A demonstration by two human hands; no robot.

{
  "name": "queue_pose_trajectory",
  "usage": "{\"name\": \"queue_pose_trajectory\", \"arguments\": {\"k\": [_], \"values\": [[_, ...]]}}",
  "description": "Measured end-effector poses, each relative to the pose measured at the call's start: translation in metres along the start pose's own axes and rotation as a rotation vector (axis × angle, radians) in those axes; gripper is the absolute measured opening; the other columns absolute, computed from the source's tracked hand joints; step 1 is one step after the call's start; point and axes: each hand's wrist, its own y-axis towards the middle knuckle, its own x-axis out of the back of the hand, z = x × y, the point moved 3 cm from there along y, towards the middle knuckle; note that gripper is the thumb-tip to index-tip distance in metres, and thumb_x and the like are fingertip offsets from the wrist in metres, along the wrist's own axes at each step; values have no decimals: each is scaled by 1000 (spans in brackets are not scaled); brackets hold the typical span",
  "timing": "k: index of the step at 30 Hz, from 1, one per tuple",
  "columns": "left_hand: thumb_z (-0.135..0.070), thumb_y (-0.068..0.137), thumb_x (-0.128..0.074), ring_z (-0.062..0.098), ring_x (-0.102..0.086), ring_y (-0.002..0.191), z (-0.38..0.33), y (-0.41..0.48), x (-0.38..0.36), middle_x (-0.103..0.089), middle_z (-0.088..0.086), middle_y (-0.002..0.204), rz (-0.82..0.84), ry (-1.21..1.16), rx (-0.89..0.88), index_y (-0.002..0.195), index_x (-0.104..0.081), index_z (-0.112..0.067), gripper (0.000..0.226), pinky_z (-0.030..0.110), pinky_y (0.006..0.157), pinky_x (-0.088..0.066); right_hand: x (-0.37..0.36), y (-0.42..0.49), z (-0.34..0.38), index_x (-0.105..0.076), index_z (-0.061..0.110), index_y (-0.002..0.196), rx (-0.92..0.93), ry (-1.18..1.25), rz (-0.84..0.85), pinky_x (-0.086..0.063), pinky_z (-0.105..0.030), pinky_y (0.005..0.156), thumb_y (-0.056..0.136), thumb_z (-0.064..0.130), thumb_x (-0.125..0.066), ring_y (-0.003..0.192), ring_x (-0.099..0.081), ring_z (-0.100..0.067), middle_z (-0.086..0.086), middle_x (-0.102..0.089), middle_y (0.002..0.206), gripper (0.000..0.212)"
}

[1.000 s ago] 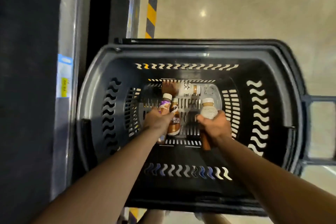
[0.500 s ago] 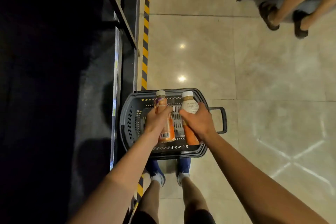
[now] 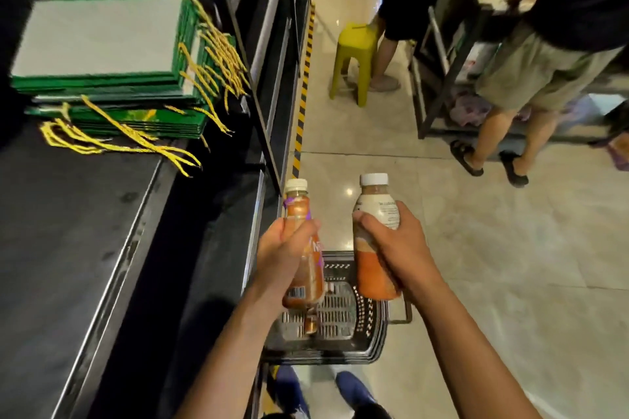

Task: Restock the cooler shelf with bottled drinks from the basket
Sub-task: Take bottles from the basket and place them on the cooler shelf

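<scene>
My left hand [image 3: 282, 248] is wrapped round a brown drink bottle [image 3: 299, 211] with a white cap and some purple on it. My right hand [image 3: 400, 248] is wrapped round a second bottle [image 3: 372, 277] that is white on top and orange at the bottom. Both sets of fingers are curled tight round the middle of each one. Both bottles stand nearly straight up in the air, a little apart from each other. Under them, on the floor by my feet, sits the black basket [image 3: 371, 320]. One more small bottle [image 3: 310, 324] lies in the bottom of it, right below my left hand.

On my left is a dark shelf [image 3: 68, 248] with a stack of green paper bags [image 3: 102, 44] on it. I cannot tell from here if this is the cooler shelf, or where the drinks go.

What could go wrong? The black frame post [image 3: 259, 112] of the shelf is just beside the brown bottle's cap, so a quick turn left could knock the bottle on it. If my grip slips, a bottle could drop onto the hard floor [image 3: 493, 265] or onto the one in the basket. With both hands full I have no free hand to open a door or make room. A person in pale shorts [image 3: 531, 71] stands near, and there is a yellow stool [image 3: 354, 58] too, so I should not swing wide
</scene>
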Motion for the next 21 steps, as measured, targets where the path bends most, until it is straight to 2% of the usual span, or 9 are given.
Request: {"name": "queue_pose_trajectory", "arguments": {"k": [3,6,8,10,13,16,21], "values": [[-31,88,-68,26,-67,72,-21,-36,6,-70,19,91,-58,-56,-73,103,-63,-14,23,45,75,-57,-1,-15,35,-61,21,102,87,55,95,-58,-35,73,81,30,-79,84,-71,-20,-2,-72,94,29],[-29,87,-70,28,-66,71,-37,-73,15,-68,26,95,-207,-138,-146,98,-63,-14,19,47,71,-56,-13,-28,64,-63,22,102,168,54,238,-60,-41,75,72,41,-81,84,-71,-21,-5,-73,96,41],[-30,87,-70,29,-64,70,-44,-100,23,-66,28,96,-308,-189,-201,98,-62,-11,23,41,65,-54,-24,-39,79,-65,20,101,224,39,351,-58,-46,77,64,50,-79,83,-71,-22,-6,-74,94,50],[-30,87,-70,29,-64,69,-46,-128,32,-68,25,90,-402,-249,-238,101,-61,-8,28,38,63,-53,-37,-54,91,-63,16,100,267,29,459,-57,-43,71,62,49,-78,76,-69,-21,-8,-73,90,53],[-29,88,-68,26,-65,66,-44,-177,48,-70,15,84,-540,-339,-272,101,-62,-11,23,32,58,-55,-57,-86,104,-61,19,97,319,4,614,-53,-36,65,64,47,-80,70,-65,-14,-5,-69,84,46],[-32,87,-68,24,-68,67,-32,-232,63,-73,15,86,-689,-354,-293,101,-63,-13,24,34,62,-56,-81,-129,110,-62,20,100,343,-8,811,-53,-33,66,77,33,-81,71,-64,-11,-2,-69,86,32],[-35,86,-67,22,-70,70,1,-337,83,-73,13,87,-959,-387,-342,102,-65,-19,23,34,63,-56,-116,-227,115,-63,20,101,396,-27,1104,-53,-29,67,75,33,-82,74,-65,-9,0,-70,87,35]]}}
